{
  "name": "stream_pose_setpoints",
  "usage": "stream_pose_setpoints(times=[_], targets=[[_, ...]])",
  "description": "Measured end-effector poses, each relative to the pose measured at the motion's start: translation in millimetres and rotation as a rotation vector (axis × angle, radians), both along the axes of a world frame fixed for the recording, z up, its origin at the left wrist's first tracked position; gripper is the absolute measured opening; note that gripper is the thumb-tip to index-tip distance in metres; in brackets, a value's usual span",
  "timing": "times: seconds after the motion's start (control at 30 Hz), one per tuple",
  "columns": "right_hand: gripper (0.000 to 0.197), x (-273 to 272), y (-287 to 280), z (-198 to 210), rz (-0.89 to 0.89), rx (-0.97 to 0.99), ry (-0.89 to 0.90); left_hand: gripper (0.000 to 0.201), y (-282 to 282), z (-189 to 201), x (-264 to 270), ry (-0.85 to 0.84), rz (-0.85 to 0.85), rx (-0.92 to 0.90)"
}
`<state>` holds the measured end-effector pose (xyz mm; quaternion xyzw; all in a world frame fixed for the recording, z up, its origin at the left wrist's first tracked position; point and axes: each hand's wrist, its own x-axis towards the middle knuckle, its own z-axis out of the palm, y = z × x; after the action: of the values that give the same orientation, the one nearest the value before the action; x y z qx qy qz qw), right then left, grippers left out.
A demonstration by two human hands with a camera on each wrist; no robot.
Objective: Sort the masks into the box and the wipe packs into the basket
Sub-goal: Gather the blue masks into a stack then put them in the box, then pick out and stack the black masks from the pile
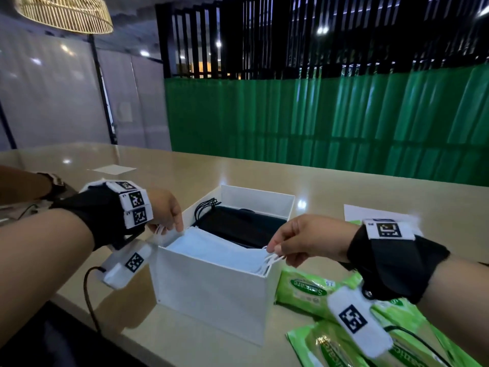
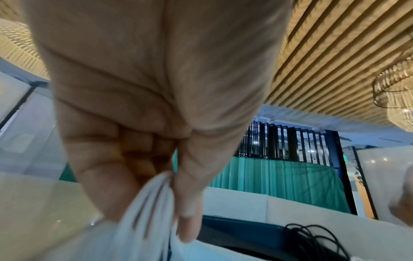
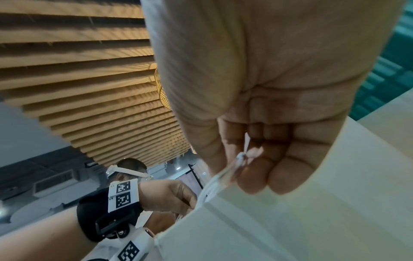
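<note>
Masks [image 1: 211,247], pale blue and pleated, hang as a soft stack over the near part of the white box [image 1: 211,295], and we see their long axis run from our left hand [image 1: 165,210] down to our right hand [image 1: 304,241], the left end a little higher. The left grip pinches the left end of the stack between thumb and fingertips; the right grip pinches the thin white ear loops [image 1: 271,258] at the right end, its other fingers curled in. Behind the pale stack, deeper in the box, lie black masks [image 1: 238,225] with a tangle of black loops [image 1: 205,206].

The head view alone shows us the green wipe packs [image 1: 307,290], glossy and flat, lying on the table [image 1: 344,192] to the right of the box, under our right wrist. The left wrist view shows what the head view cannot: the gathered cloth [image 2: 152,203] squeezed between thumb and fingers [image 2: 187,220], and the black loops [image 2: 312,242] from close by. The right wrist view shows the white loop cord [image 3: 240,159] nipped at the fingertips above the box's corner [image 3: 268,220], with the left hand [image 3: 170,196] beyond.

The box is stiff, smooth and straight-walled; the table is beige and shiny. We cannot see a basket in any view.
</note>
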<state>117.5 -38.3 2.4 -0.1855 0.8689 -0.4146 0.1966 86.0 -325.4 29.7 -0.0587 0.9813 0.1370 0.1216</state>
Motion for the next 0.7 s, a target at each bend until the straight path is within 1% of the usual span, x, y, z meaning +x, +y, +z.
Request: stream_pose_setpoints(times=[0.03, 0.1, 0.17, 0.23, 0.27, 0.3, 0.4, 0.5, 0.63, 0.7], targets=[[0.011, 2, 0, 1, 0.017, 0.038, 0.019, 0.016, 3, 0, 1, -0.004, -0.006, -0.041], [0.016, 6, 1, 2, 0.082, 0.11, 0.018, 0.02, 10, 0, 3, -0.032, -0.011, -0.091], [0.02, 8, 5, 3, 0.115, 0.134, 0.013, 0.02, 21, 4, 8, -0.061, -0.055, -0.155], [0.02, 6, 14, 5, 0.073, 0.101, 0.056, 0.02, 31, 13, 12, -0.032, -0.119, -0.246], [0.018, 4, 20, 7, 0.033, 0.064, 0.08, 0.021, 35, 19, 12, 0.002, -0.153, -0.248], [0.016, 1, 27, 9, -0.015, 0.014, 0.098, 0.023, 40, 26, 13, 0.026, -0.178, -0.211], [0.011, -2, 54, 13, -0.162, -0.115, 0.143, 0.02, 61, 48, 17, 0.056, -0.234, -0.023], [0.009, 0, 92, 17, -0.285, -0.124, 0.212, 0.019, 93, 64, 22, 0.131, -0.332, 0.134], [0.01, 6, 153, 19, -0.49, -0.148, 0.263, 0.017, 146, 68, 22, 0.259, -0.438, 0.282], [0.01, 12, 184, 16, -0.612, -0.204, 0.264, 0.014, 174, 67, 20, 0.3, -0.463, 0.366]])
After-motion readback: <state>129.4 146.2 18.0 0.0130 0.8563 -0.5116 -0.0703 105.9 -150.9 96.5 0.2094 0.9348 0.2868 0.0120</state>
